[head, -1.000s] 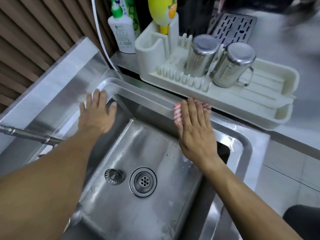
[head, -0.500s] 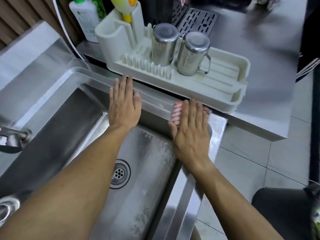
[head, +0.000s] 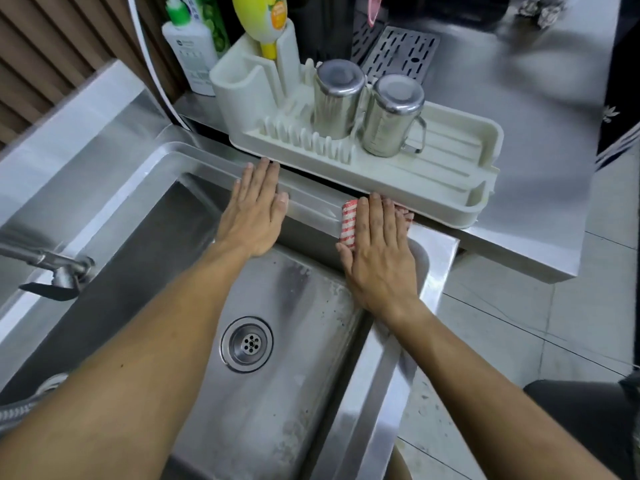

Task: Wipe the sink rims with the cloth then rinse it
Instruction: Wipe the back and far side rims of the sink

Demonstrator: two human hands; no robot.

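A folded red-and-white striped cloth [head: 348, 221] lies on the far rim [head: 311, 202] of the steel sink, near its right corner. My right hand [head: 379, 251] presses flat on the cloth with straight fingers and hides most of it. My left hand [head: 254, 214] rests flat on the same rim, a little to the left, with nothing under it. The basin has a round drain [head: 247, 344] in its floor. The tap's spout [head: 59, 270] reaches in from the left edge.
A cream dish rack [head: 433, 178] with two upturned steel mugs [head: 393, 116] stands just behind the rim, overhanging it. Soap bottles [head: 190, 46] stand at the back left. A perforated metal tray [head: 398, 51] lies behind the rack. Tiled floor shows to the right.
My right hand has slid the cloth right along the far rim toward the corner. My left hand has moved right along the rim from the back-left corner. The view has shifted.
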